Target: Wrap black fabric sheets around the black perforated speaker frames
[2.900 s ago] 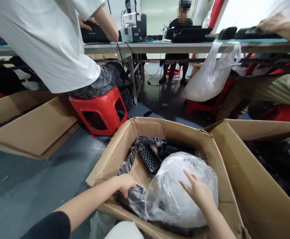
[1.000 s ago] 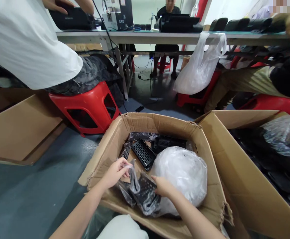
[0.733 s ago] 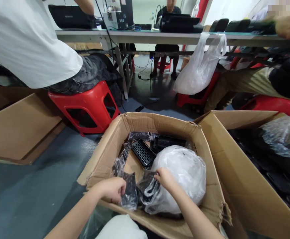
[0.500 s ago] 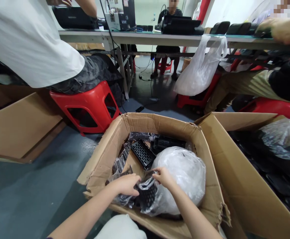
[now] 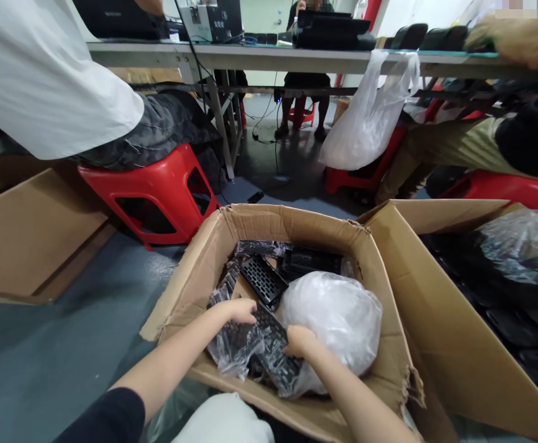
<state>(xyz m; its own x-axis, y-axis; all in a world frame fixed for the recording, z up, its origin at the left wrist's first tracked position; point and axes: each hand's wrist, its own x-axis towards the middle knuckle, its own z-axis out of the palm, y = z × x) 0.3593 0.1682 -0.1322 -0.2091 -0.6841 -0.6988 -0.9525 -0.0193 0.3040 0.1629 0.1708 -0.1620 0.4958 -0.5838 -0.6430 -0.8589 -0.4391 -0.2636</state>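
A black perforated panel (image 5: 268,321) slants across the lower middle of a cardboard box, its lower part inside a clear plastic bag (image 5: 284,369). My left hand (image 5: 241,310) is closed at the panel's upper left end. My right hand (image 5: 300,341) is closed at its right edge, on the bag; how much of the panel it also grips is hidden. Just beyond lies a second black perforated panel (image 5: 263,277), unwrapped. A bulging white plastic bag (image 5: 336,323) sits right beside my right hand.
The torn-edged cardboard box (image 5: 292,218) holds several wrapped black parts along its left and far walls. Another box (image 5: 444,307) with black parts stands at right. A red stool (image 5: 158,191) with a seated person is at left. A worktable (image 5: 269,58) runs across the back.
The plastic bag has slid down, baring the panel's upper part. My left hand has moved up to the panel's end, my right hand slightly down. The view has shifted a little.
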